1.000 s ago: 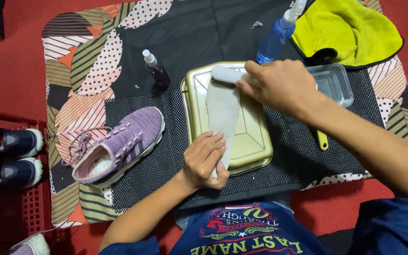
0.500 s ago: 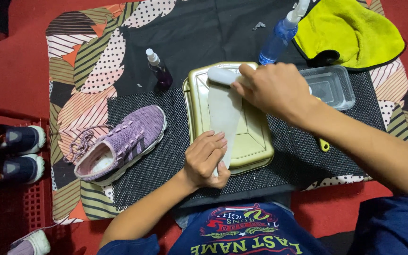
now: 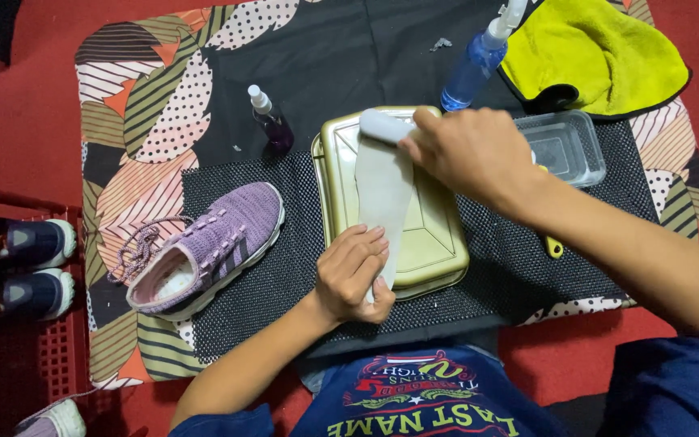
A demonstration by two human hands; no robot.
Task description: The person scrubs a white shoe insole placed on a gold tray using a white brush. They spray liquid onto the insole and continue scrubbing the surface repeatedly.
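A pale insole (image 3: 382,190) lies lengthwise over a gold metal tray (image 3: 430,243) on a black mesh mat (image 3: 285,267). My left hand (image 3: 353,275) pinches the insole's near end at the tray's front edge. My right hand (image 3: 467,154) grips a white brush (image 3: 382,125) pressed on the insole's far end. A purple knit shoe (image 3: 204,247) with loose laces lies on its side, left of the tray.
A small dark spray bottle (image 3: 271,125) stands behind the shoe. A blue spray bottle (image 3: 479,61), a yellow cloth (image 3: 592,53) and a clear plastic tub (image 3: 564,150) sit at the back right. A patterned cloth (image 3: 135,146) covers the red floor. Dark shoes (image 3: 34,267) rest at the far left.
My right hand and the brush stayed at the insole's far end, shifting only slightly. My left hand kept its hold on the near end.
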